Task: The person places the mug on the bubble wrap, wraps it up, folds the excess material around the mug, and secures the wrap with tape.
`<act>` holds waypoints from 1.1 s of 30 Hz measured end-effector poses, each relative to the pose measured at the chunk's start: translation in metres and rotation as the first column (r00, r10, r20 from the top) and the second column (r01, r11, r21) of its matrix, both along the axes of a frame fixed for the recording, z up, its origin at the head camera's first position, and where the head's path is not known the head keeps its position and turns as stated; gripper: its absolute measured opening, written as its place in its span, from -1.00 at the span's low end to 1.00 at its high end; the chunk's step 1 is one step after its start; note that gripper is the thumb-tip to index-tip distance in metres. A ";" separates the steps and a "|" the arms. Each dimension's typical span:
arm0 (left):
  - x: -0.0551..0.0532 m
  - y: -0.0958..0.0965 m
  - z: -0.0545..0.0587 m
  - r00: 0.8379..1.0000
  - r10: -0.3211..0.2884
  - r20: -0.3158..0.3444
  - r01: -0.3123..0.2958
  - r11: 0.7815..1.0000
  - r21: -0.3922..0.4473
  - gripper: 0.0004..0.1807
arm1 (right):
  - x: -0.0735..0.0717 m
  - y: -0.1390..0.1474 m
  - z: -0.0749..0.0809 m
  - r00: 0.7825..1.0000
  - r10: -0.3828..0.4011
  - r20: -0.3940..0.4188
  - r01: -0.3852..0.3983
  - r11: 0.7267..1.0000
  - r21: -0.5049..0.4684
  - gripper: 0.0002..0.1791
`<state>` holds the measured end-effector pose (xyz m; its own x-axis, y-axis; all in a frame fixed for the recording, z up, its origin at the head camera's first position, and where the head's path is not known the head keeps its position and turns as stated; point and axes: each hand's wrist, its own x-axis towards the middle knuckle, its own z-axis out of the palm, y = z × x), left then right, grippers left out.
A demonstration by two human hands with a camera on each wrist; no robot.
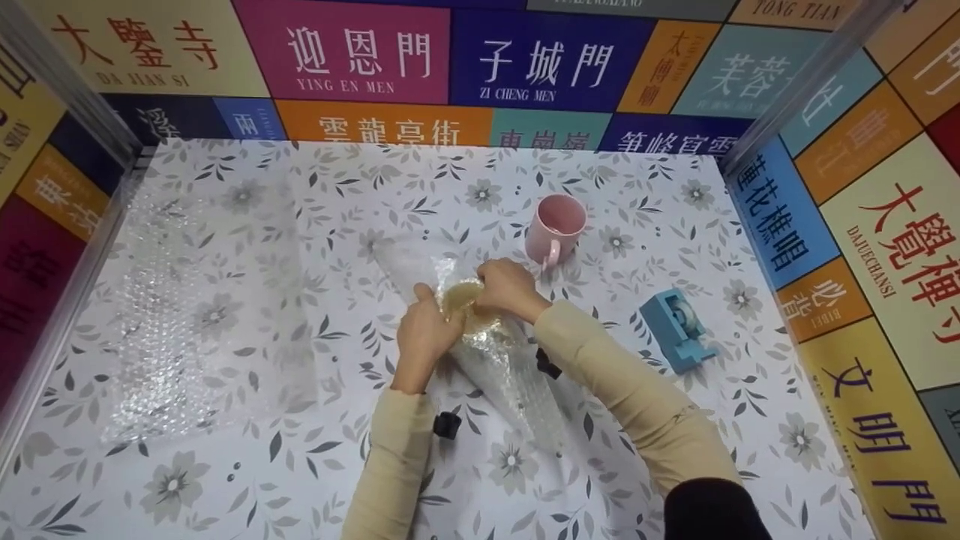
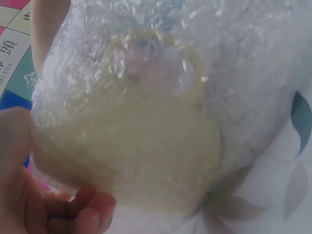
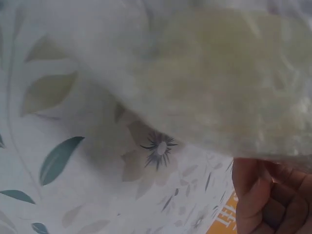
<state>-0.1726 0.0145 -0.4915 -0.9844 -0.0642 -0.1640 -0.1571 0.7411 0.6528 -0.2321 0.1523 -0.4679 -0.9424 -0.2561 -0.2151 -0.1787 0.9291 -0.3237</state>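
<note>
A pale yellow mug [image 1: 480, 322] sits in the middle of the table, with a sheet of bubble wrap [image 1: 510, 382] around it. Its handle loop shows through the wrap in the left wrist view. My left hand [image 1: 427, 334] holds the wrapped mug from the left, fingers curled at the wrap's edge. On the other side, my right hand [image 1: 510, 289] pinches the wrap near the mug's rim. The right wrist view shows those right fingers [image 3: 253, 190] at the wrap's edge; their tips are partly hidden behind the film.
A pink mug [image 1: 556, 229] stands behind my right hand. A teal tape dispenser [image 1: 667, 334] is at the right. Another bubble wrap sheet [image 1: 210, 322] lies flat on the left of the flowered tabletop [image 1: 300, 480]. Printed panels [image 1: 352, 52] enclose the table's back and sides.
</note>
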 end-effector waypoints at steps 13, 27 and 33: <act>0.006 -0.004 -0.009 0.995 0.017 -0.101 -0.002 0.990 0.144 -0.43 | 0.006 -0.011 -0.001 0.997 -0.010 -0.076 0.023 0.986 0.165 -0.73; 0.011 -0.001 -0.013 0.990 0.103 -0.100 -0.066 0.947 0.315 -0.42 | -0.002 0.005 0.000 0.996 0.069 -0.053 -0.072 0.996 -0.044 -0.72; 0.011 0.001 -0.013 0.990 0.102 -0.100 -0.059 0.929 0.365 -0.41 | -0.007 0.011 0.004 0.983 0.174 -0.065 -0.178 0.981 -0.071 -0.64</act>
<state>-0.1613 0.0151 -0.5045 -0.9918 -0.1023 -0.0772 -0.1147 0.4406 0.8903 -0.2391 0.1629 -0.4644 -0.8914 -0.4328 -0.1345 -0.3581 0.8545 -0.3763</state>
